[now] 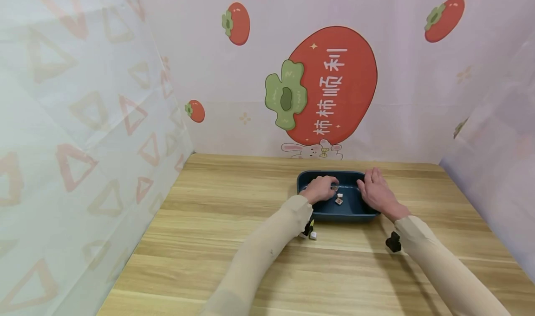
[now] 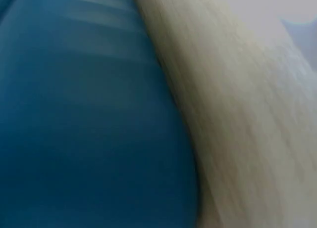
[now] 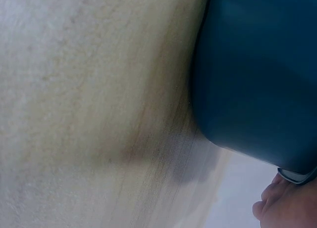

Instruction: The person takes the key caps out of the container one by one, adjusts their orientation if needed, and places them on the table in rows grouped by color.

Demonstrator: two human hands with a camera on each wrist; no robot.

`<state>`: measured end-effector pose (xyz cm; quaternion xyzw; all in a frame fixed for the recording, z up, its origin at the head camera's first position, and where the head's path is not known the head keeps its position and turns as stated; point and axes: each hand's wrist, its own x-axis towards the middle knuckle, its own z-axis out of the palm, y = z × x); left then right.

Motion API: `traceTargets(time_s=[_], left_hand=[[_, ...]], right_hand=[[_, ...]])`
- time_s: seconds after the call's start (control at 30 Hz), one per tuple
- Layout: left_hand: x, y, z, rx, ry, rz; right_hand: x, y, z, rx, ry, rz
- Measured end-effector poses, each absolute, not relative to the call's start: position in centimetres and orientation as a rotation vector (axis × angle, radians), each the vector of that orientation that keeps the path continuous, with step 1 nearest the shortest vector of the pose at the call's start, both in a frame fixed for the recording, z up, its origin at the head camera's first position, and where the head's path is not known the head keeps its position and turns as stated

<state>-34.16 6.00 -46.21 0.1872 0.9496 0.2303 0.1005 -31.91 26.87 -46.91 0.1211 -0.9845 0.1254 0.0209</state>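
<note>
Quietly, a person worked with both hands at a deep blue tray (image 1: 347, 217) toward the far side of a wood-grained table (image 1: 217, 223), seen from where I stood. The left hand (image 1: 321, 189) dipped inside, its fingers bent over; whether they held anything I could not tell. The right hand (image 1: 378, 193) lay at the tray's right end, fingers nearly straight, touching the rim without visibly gripping it. The tray looked stiff, light and smooth-walled, apt to slide if pushed, its short ends offering the surest hold. On its floor sat a white cube (image 1: 340, 195) and a marked cube (image 1: 339, 201), apparently hard, light and hardly fragile, best pinched by opposite faces. The tray's long axis ran left to right, open side up; the marked cube seemed turned askew to the walls, neither cube showing a clear long axis.
</note>
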Motion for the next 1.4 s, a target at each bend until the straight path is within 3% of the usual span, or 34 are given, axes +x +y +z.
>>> traceTargets(time_s=[1.4], left_hand=[[-34.8, 7.2, -46.0, 0.508, 2.763, 0.449]], right_hand=[[-31.8, 27.0, -46.9, 0.389, -3.02, 0.408]])
